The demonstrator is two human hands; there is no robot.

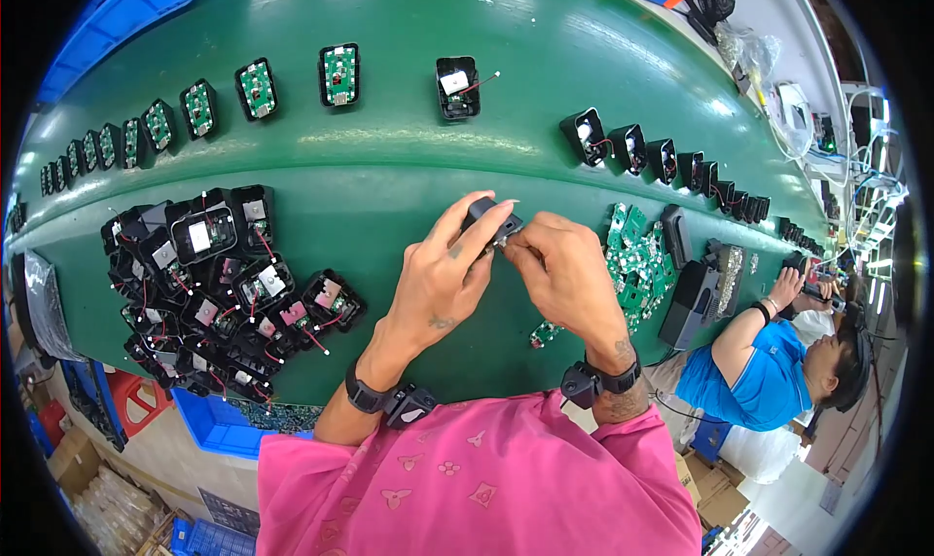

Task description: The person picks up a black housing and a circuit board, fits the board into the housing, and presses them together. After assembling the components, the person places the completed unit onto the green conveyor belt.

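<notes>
My left hand is closed around a small black plastic housing, held up over the middle of the green bench. Close against the housing's right edge, my right hand pinches with thumb and fingertips. What lies between those fingertips is hidden. To the left is a heap of black housings, many with pale or pink blocks and thin red-and-black leads. Beside my right hand, green circuit boards are piled loosely.
Along the raised far strip stand housings with green boards at left and housings without boards at right. A dark box sits beyond the board pile. A co-worker in a blue shirt works at the right. Blue bins flank the bench.
</notes>
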